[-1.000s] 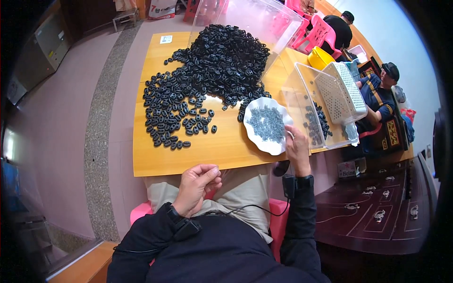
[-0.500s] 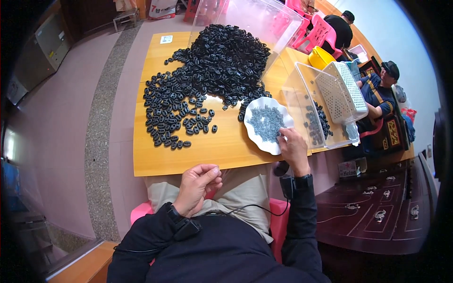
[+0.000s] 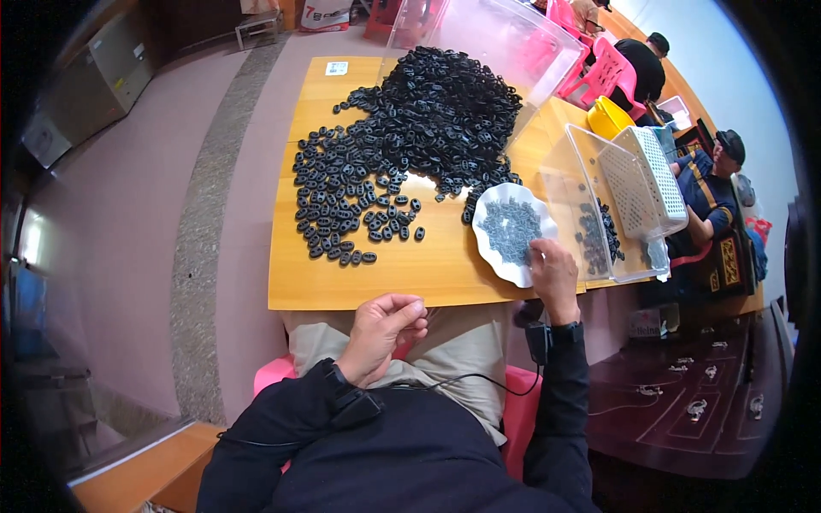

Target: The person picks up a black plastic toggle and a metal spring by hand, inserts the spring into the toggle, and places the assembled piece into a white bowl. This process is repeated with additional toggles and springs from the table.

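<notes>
Around the scalloped plate: black pieces, clear bin | left fingers narrow | right fingers: cannot tell

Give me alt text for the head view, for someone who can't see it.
A person's right hand is at the edge of a white wavy dish of small greyish pieces on a wooden table; the left hand is over the lap. Black oval pieces lie heaped beyond and left of the dish.

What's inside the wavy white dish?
Lots of small, see-through greyish pieces lie in the white dish. They cover most of its bottom, so what's underneath can't be seen. The right hand also hides part of the rim.
</notes>
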Motion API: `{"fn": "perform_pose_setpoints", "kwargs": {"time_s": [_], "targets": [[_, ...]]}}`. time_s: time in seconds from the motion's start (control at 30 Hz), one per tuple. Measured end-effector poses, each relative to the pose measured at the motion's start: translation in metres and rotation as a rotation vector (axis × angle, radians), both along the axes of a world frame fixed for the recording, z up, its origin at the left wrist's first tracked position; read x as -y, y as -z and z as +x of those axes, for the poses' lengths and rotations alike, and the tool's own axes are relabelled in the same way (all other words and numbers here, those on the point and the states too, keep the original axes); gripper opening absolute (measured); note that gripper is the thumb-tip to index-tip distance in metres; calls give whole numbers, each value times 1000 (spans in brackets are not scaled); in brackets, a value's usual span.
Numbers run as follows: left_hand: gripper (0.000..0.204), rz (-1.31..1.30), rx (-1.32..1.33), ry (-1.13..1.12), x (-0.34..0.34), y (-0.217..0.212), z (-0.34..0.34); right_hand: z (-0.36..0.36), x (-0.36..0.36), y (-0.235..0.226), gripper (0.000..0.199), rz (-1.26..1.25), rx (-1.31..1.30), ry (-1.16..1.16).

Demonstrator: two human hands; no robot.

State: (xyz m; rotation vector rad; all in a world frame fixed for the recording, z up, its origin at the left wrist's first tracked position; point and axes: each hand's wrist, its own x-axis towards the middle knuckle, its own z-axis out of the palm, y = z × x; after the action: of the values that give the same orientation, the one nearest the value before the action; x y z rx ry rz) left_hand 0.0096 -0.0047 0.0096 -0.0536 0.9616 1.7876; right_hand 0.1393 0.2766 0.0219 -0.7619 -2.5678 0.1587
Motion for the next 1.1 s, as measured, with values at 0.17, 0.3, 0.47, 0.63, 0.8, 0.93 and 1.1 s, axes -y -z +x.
{"fn": "perform_pose_setpoints", "kwargs": {"time_s": [0.17,0.3,0.47,0.63,0.8,0.93,1.1], "targets": [[11,15,-10,-13,0,1,0,-3,-1,-2,10,32,0,-30],[11,17,-5,-16,1,2,-1,-12,4,-9,11,19,-9,-51],[12,23,-9,-24,1,1,-2,-12,2,-7,12,-23,-50,-76],[13,31,-23,-25,2,2,-2,-14,2,-7,12,-94,-74,-92],[12,36,-30,-1,0,5,-1,-35,30,-26,10,-176,-164,-205],[11,37,-37,-9,2,6,-1,-80,80,-28,11,-171,-61,-356],[12,62,-43,-22,1,7,0,-121,99,-18,34,-54,231,-437]]}}
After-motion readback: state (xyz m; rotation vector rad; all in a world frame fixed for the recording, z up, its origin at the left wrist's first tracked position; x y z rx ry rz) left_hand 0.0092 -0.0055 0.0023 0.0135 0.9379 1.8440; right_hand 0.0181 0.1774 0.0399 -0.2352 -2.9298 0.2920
